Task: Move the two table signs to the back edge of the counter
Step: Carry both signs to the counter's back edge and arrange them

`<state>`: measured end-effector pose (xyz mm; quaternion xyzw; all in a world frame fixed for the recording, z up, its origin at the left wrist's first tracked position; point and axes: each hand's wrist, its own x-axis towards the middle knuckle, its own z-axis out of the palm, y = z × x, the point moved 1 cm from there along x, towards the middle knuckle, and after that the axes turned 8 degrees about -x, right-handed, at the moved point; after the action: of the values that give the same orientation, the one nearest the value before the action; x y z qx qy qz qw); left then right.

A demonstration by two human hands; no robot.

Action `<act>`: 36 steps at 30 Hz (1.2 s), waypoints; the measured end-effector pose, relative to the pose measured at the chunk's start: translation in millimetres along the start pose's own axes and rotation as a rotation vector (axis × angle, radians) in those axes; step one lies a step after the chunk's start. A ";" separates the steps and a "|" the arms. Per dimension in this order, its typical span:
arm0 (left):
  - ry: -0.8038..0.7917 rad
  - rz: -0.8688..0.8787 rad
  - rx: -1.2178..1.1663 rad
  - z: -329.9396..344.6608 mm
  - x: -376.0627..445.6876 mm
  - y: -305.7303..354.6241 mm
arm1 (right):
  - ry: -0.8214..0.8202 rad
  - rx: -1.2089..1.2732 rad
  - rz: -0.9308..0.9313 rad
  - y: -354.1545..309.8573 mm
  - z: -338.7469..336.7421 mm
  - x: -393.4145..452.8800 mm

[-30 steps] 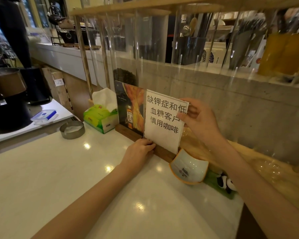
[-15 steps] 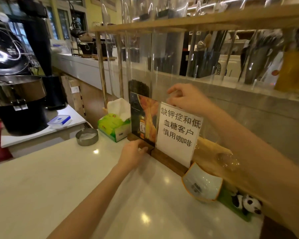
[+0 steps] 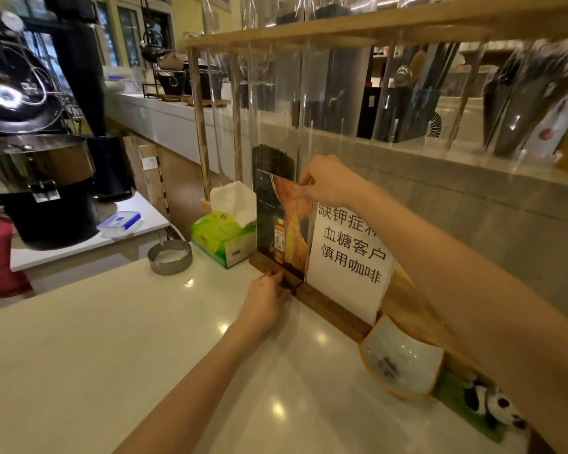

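Note:
Two table signs stand side by side in dark wooden bases along the back of the white counter [image 3: 112, 355]. The left one is a dark picture sign [image 3: 281, 224] showing a bottle. The right one is a white sign [image 3: 348, 257] with black Chinese characters. My right hand [image 3: 328, 181] pinches the top right corner of the picture sign. My left hand [image 3: 266, 296] grips the front of that sign's wooden base [image 3: 269, 263]. My right forearm covers part of the white sign's upper right.
A green tissue box [image 3: 222, 235] stands just left of the signs, a metal ashtray [image 3: 169, 257] further left. A tilted ceramic dish [image 3: 402, 358] and a panda figure [image 3: 492, 406] lie to the right. A wooden rack with clear tubes rises behind the signs.
My right hand left the white sign's edge, rose over it and now pinches the picture sign's top corner. My left hand shifted left along the base to the picture sign.

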<state>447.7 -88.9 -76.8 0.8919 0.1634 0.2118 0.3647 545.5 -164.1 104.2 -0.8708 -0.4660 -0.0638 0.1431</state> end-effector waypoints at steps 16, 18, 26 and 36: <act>-0.035 0.054 0.048 5.7 -1.1 -2.0 | -0.011 -0.017 0.020 -5.8 -3.6 -0.5; -0.037 0.062 0.051 6.2 -1.7 -1.3 | -0.025 -0.019 0.028 -5.8 -4.0 -0.1; -0.051 0.072 0.097 8.8 0.5 -5.1 | -0.038 0.006 0.088 -3.1 -3.1 2.0; -0.077 0.044 0.124 13.6 0.2 -6.3 | -0.025 0.004 0.079 -2.7 -1.8 0.4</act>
<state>453.8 -92.4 -90.0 0.9237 0.1424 0.1750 0.3098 543.6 -162.9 106.5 -0.8889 -0.4333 -0.0465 0.1414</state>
